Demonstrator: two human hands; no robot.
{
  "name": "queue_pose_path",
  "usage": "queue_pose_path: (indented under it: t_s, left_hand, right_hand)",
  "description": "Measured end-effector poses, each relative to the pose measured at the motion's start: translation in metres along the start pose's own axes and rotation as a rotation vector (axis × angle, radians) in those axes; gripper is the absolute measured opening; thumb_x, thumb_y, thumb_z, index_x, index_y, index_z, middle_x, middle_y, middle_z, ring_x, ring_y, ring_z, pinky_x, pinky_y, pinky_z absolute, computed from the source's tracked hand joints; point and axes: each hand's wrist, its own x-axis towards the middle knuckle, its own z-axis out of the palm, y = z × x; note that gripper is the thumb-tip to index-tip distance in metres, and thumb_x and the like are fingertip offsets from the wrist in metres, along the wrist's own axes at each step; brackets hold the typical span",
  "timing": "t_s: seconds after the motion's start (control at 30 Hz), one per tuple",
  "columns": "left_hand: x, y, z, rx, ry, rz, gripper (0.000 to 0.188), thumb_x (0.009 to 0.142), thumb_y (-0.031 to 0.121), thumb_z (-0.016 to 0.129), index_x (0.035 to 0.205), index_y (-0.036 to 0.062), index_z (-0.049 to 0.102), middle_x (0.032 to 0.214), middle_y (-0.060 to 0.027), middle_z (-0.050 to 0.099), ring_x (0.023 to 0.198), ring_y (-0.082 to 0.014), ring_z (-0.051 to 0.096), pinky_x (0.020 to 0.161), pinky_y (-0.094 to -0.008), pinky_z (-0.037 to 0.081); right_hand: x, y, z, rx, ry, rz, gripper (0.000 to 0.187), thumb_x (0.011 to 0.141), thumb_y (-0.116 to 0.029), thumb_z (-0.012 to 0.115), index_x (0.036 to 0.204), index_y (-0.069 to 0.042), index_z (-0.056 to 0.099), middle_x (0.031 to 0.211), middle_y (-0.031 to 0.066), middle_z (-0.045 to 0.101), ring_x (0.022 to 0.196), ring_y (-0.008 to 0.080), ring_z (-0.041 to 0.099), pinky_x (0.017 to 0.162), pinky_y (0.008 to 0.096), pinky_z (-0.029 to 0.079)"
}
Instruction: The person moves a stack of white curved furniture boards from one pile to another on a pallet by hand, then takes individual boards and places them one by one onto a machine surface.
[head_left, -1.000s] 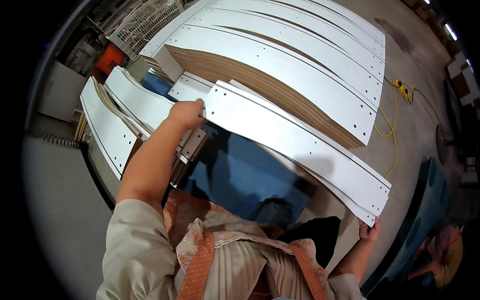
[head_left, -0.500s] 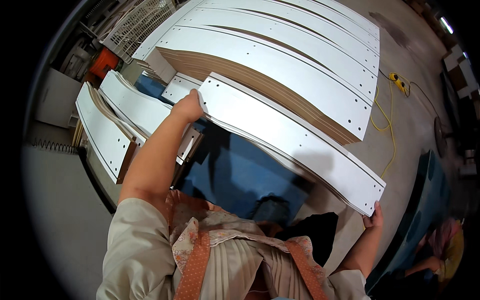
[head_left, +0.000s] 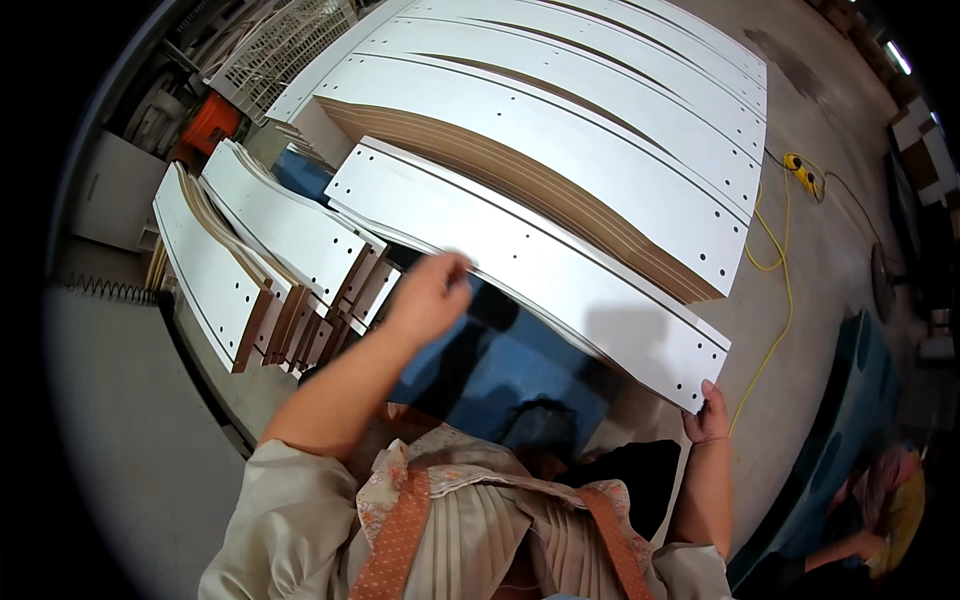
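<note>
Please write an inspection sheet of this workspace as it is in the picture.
Surface: blue work table, partly covered by panels.
Job's things: long white drilled panel, held at both ends over the table.
Clutter: short white panels stacked on edge at left; tall stack of long white panels behind; orange object and white wire rack at far left.
Grippers: left hand on the panel's near edge; right hand grips its right corner.
Cables: yellow cable on the floor at right.
Surroundings: concrete floor; another person low at right.
</note>
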Motion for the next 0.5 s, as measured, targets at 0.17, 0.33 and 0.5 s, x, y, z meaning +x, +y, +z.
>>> queue_pose_path:
  t_s: [0.17,0.33,0.5]
  left_hand:
    - [-0.022,-0.011,0.038,-0.865,-0.199,-0.920,0.029,0.081,0.027,0.062,0.100,0.0075,0.050,0.092,-0.0075,0.053,0.080,-0.0164,0.056,0.071,-0.0318,0.048]
    - [0.016,-0.036,0.050,-1.293,0.204,-0.913,0.048,0.084,0.039,0.056,0.122,0.0112,0.047,0.114,-0.0124,0.053,0.099,-0.0259,0.053,0.082,-0.0371,0.043]
    - [0.044,0.003,0.041,-1.443,0.302,-0.782,0.043,0.088,0.033,0.049,0.122,0.0073,0.046,0.121,-0.0099,0.052,0.107,-0.0265,0.051,0.091,-0.0439,0.041]
  right_hand:
    - [0.005,0.006,0.024,-0.009,-0.005,0.010,0.059,0.074,-0.031,0.063,0.123,-0.005,0.044,0.117,0.0079,0.054,0.108,0.0232,0.050,0.094,0.0363,0.039]
    - [0.008,-0.003,0.052,-0.123,-0.073,0.096,0.075,0.072,-0.027,0.064,0.135,-0.006,0.028,0.129,0.0088,0.043,0.119,0.0243,0.039,0.099,0.0369,0.030]
    - [0.020,-0.006,0.058,-0.332,-0.160,0.115,0.076,0.072,-0.028,0.065,0.135,-0.006,0.027,0.128,0.0096,0.042,0.119,0.0238,0.038,0.098,0.0348,0.030]
